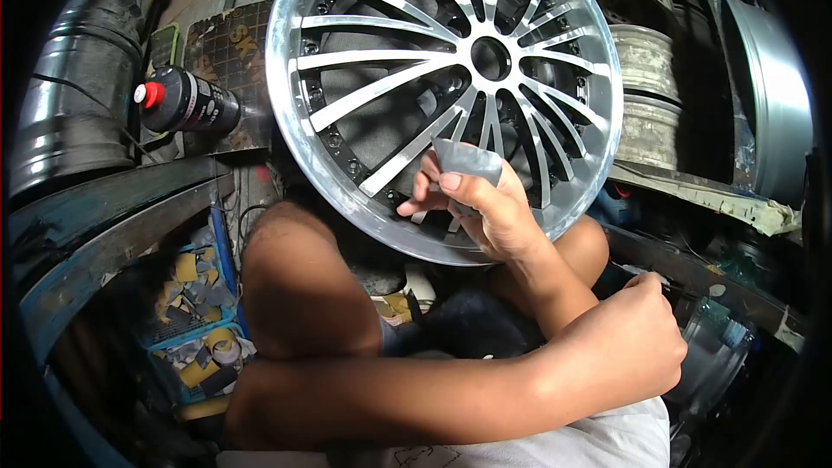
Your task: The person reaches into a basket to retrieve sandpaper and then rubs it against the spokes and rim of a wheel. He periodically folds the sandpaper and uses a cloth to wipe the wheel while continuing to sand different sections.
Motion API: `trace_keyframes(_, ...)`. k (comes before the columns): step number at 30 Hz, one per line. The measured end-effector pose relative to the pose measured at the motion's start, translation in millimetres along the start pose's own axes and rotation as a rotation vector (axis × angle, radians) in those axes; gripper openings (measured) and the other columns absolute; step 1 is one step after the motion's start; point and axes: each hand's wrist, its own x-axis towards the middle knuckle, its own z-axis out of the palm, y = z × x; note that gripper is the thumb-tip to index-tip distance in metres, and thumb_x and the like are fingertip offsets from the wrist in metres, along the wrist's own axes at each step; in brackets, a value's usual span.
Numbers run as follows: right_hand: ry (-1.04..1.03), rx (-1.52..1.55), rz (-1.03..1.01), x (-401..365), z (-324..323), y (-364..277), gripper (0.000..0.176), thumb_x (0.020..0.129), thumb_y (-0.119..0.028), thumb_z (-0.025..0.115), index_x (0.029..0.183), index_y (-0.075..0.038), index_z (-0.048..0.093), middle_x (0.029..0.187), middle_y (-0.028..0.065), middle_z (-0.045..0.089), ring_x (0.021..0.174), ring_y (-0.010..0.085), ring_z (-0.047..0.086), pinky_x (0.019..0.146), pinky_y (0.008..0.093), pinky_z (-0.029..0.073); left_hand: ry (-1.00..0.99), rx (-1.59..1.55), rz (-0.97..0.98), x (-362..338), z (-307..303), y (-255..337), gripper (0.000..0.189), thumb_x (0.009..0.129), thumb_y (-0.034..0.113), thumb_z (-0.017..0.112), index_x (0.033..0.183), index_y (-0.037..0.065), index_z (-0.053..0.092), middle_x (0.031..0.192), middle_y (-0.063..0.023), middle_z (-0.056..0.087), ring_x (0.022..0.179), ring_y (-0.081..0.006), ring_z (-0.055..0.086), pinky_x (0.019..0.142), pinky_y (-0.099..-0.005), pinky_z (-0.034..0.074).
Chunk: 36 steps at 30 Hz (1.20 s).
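At centre, the grey sheet (468, 159) gripped by the right fingers (475, 191) could be dropped if loosely pinched; the left fingers' (646, 283) closure cannot be told.

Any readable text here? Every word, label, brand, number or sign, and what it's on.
"SK": on the grid-patterned board; other marks there unclear.
Black bottle: pale label lettering, too small and blurred to read.
Shirt: partial print, no legible words.
Wheel and grey sheet: none readable.
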Motion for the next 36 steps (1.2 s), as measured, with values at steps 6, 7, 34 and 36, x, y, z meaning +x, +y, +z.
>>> trace_keyframes(6, 0.058, -1.011, -0.345, -3.1, -1.0, -4.8, 0.018, 0.099, -0.013, 0.069, 0.092, 0.002, 0.062, 0.085, 0.0094, 0.055, 0.072, 0.0222, 0.061, 0.067, 0.0363, 0.052, -0.091, -0.252, 0.021, 1.1, 11.9, -4.5, 0.014, 0.075, 0.021, 0.071, 0.065, 0.011, 0.07, 0.062, 0.0013, 0.062, 0.059, -0.0149, 0.056, 0.06, -0.0325, 0.036)
trace_keyframes(7, 0.065, -1.289, -0.507, -1.7, 0.7, -5.5, 0.014, 0.096, -0.01, 0.071, 0.094, 0.001, 0.063, 0.085, 0.0121, 0.055, 0.07, 0.0267, 0.06, 0.067, 0.0373, 0.052, -0.124, -0.276, 0.026, -0.4, 10.8, -9.8, 0.014, 0.075, 0.021, 0.071, 0.065, 0.011, 0.07, 0.062, 0.0013, 0.062, 0.059, -0.0149, 0.056, 0.061, -0.0325, 0.036)
trace_keyframes(34, -0.411, -2.141, -0.552, 8.8, 13.8, -5.4, 0.045, 0.085, -0.02, 0.062, 0.129, -0.017, 0.074, 0.078, -0.0029, 0.058, 0.061, 0.0127, 0.064, 0.056, 0.0305, 0.046, -0.05, -0.112, 0.016, -41.0, -16.3, -18.6, 0.013, 0.076, 0.021, 0.07, 0.068, 0.011, 0.07, 0.064, 0.0009, 0.063, 0.06, -0.0151, 0.057, 0.061, -0.0325, 0.036)
trace_keyframes(36, -0.395, -2.157, -0.533, 10.0, 22.9, -7.3, 0.044, 0.085, -0.02, 0.062, 0.128, -0.016, 0.074, 0.078, -0.0027, 0.059, 0.061, 0.013, 0.064, 0.056, 0.0303, 0.046, -0.049, -0.101, 0.002, -41.9, -16.2, -20.6, 0.013, 0.076, 0.021, 0.07, 0.068, 0.011, 0.07, 0.064, 0.0009, 0.063, 0.06, -0.0151, 0.057, 0.061, -0.0325, 0.036)
